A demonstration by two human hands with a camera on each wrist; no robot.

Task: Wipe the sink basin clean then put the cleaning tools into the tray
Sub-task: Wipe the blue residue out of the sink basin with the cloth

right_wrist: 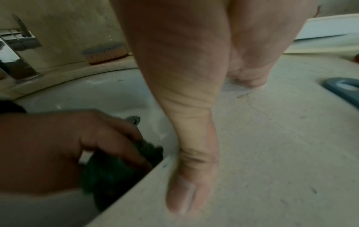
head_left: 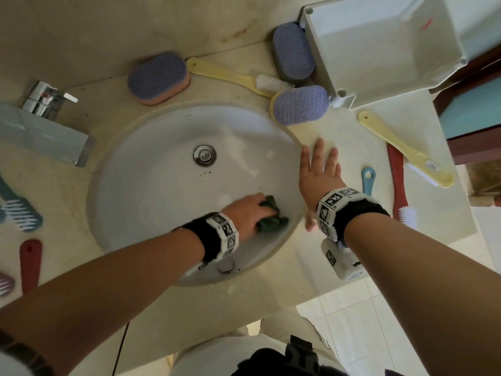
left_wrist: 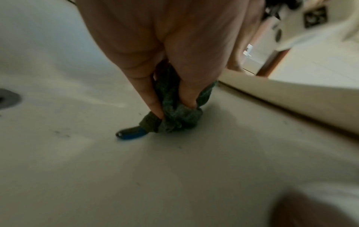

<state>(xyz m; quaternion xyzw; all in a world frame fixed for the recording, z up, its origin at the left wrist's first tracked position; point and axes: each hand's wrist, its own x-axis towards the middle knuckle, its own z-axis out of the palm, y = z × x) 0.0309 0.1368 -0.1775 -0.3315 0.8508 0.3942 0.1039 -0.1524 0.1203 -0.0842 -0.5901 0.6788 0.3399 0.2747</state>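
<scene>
My left hand grips a crumpled dark green cloth and presses it against the near right wall of the white sink basin. In the left wrist view my fingers pinch the cloth on the basin floor, with a small dark blue piece sticking out beneath it. My right hand lies flat on the counter beside the basin rim, fingers spread; its thumb rests on the rim. The white tray stands at the far right.
Purple sponges and yellow brushes lie behind and right of the sink. A red brush and a blue handle lie right of my right hand. The chrome tap is at the left, with combs and brushes nearby.
</scene>
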